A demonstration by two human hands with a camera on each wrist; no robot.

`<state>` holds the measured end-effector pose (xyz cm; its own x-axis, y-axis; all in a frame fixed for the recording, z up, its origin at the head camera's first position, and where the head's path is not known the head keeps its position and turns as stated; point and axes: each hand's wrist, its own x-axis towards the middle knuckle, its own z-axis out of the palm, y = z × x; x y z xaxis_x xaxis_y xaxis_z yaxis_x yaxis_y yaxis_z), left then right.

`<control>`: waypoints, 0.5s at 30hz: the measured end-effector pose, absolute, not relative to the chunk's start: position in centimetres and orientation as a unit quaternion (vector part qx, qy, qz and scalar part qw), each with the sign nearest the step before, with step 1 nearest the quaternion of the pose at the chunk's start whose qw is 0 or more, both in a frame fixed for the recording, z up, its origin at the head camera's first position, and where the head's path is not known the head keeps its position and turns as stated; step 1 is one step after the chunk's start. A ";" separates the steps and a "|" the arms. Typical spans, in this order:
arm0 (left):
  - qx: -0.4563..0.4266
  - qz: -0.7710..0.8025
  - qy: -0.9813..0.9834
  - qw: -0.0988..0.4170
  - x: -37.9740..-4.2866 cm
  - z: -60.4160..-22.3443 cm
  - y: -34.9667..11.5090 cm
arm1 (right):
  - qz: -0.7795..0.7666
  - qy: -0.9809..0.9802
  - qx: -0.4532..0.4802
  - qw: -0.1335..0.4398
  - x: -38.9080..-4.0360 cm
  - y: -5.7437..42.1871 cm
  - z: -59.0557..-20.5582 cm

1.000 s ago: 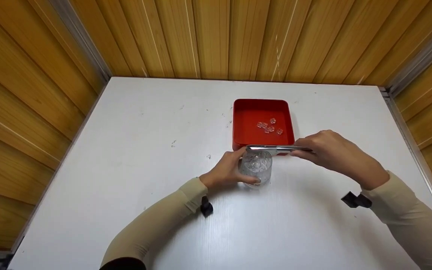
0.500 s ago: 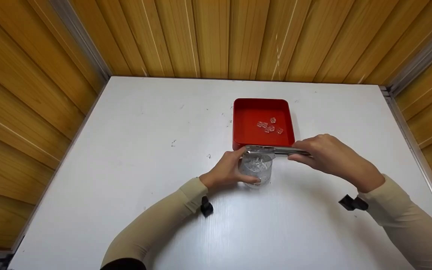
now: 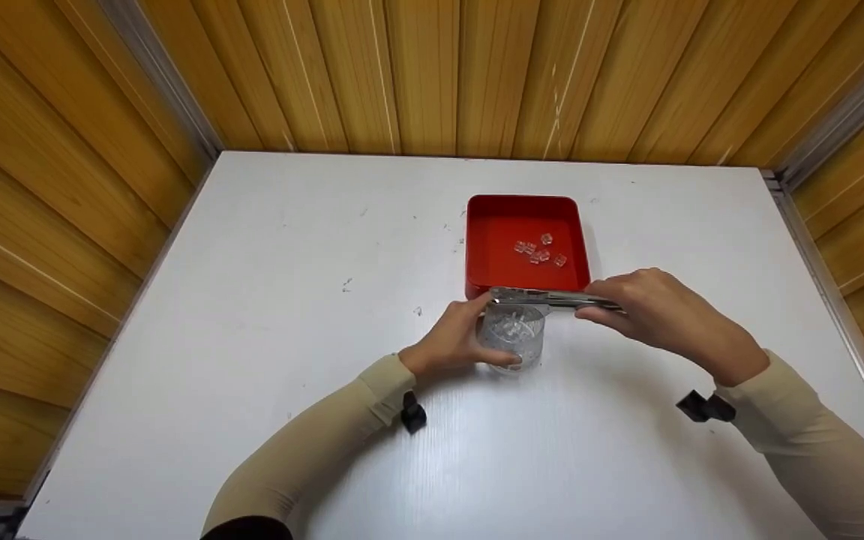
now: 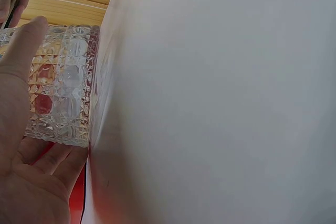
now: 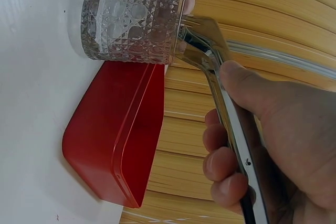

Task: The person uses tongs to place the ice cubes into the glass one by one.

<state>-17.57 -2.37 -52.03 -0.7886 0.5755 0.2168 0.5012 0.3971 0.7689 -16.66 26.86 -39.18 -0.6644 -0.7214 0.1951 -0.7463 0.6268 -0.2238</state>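
Observation:
My left hand grips a clear, cut-pattern glass tumbler from its left side, thumb along the front. The tumbler stands upright on the white table, with clear pieces visible inside it. My right hand holds metal tongs by their handles. The head of the tongs lies at the tumbler's mouth; in the right wrist view the tongs have their two tips slightly apart at the rim. Whether anything sits between the tips cannot be told.
Just behind the tumbler is a square red tray. Several clear cubes lie on its floor, toward the right. Wood-panelled walls enclose the back and sides of the white table.
My right hand has shifted slightly left and toward me, and the head of the tongs looks wider over the tumbler. The left hand and the tumbler have stayed in place.

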 end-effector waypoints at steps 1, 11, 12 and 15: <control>0.323 0.444 0.835 0.041 -17.6 -52.0 -2.4 | 0.144 -0.899 0.410 0.049 -16.7 26.9 -39.2; 0.319 0.443 0.837 0.047 -17.6 -51.9 -2.3 | 0.151 -0.891 0.421 0.077 -16.6 26.8 -39.1; 0.319 0.443 0.836 0.048 -17.5 -52.0 -2.3 | 0.152 -0.891 0.421 0.075 -16.5 26.8 -39.0; 0.318 0.446 0.835 0.050 -17.5 -52.0 -2.3 | 0.154 -0.888 0.425 0.082 -16.6 26.8 -39.0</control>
